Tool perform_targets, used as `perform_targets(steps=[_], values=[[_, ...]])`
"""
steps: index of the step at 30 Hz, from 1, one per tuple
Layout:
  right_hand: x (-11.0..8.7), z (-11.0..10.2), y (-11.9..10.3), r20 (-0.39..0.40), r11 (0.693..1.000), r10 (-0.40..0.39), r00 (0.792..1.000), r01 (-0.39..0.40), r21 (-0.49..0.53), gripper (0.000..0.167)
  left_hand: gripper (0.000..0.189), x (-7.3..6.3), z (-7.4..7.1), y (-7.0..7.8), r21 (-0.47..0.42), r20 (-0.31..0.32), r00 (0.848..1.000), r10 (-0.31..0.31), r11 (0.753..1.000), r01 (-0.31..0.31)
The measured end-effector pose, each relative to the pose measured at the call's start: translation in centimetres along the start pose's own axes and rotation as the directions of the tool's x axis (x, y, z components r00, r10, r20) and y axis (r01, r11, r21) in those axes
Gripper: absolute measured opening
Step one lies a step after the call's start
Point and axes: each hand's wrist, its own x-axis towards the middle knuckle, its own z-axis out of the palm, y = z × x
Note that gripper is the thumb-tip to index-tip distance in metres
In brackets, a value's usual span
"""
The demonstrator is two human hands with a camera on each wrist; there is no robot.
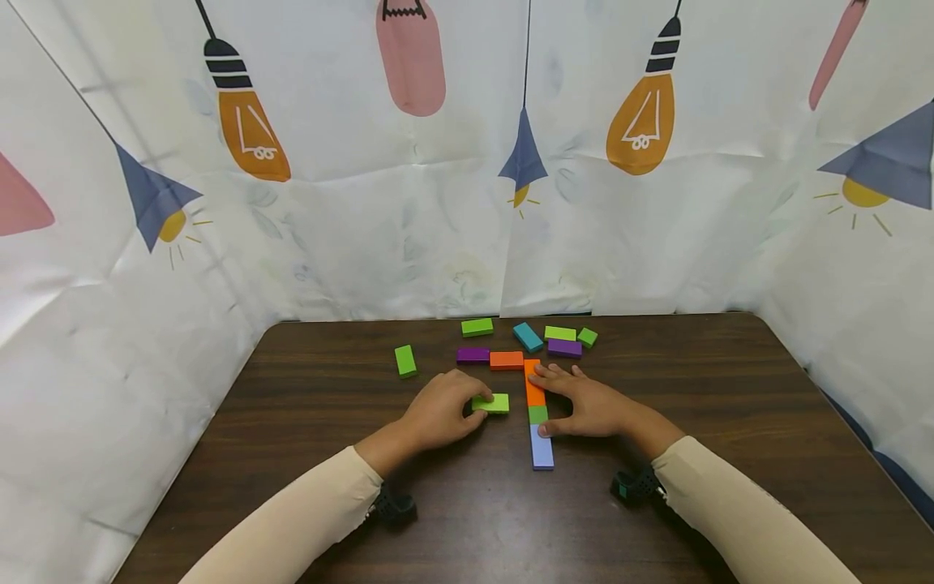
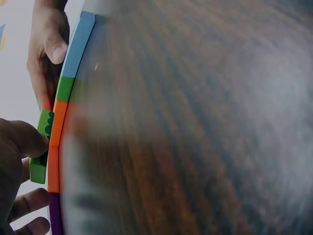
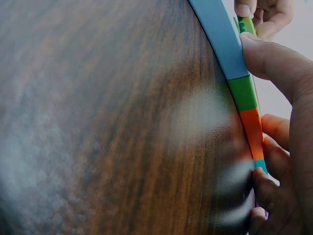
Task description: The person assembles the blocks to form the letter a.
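My left hand (image 1: 441,410) pinches a light green block (image 1: 499,404) between thumb and fingers; the left wrist view shows the same block (image 2: 37,171) with a dark scalloped marking. My right hand (image 1: 594,407) is spread over a straight column of blocks, its fingers on the orange block (image 1: 536,395) and its thumb on the light blue block (image 1: 542,454). Between those two sits a short green block (image 1: 537,414). Left of the column's far end, a second orange block (image 1: 507,362) and a purple block (image 1: 473,355) lie end to end in a row.
Behind the row lie a green block (image 1: 477,327), a teal block (image 1: 528,337), a yellow-green block (image 1: 559,333), a small green block (image 1: 587,337) and a purple block (image 1: 565,349). Another green block (image 1: 405,362) is to the left. A patterned curtain (image 1: 452,243) hangs behind the brown table (image 1: 496,527).
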Motion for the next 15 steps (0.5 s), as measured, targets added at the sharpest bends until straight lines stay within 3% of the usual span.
perform_targets(steps=[15], values=[[0.11, 0.08, 0.09, 0.001, 1.000, 0.005, 1.000, -0.005, 0.004, 0.099, 0.018, 0.10, 0.46, 1.03, -0.019, 0.028, 0.999, -0.019, 1.000, 0.019]])
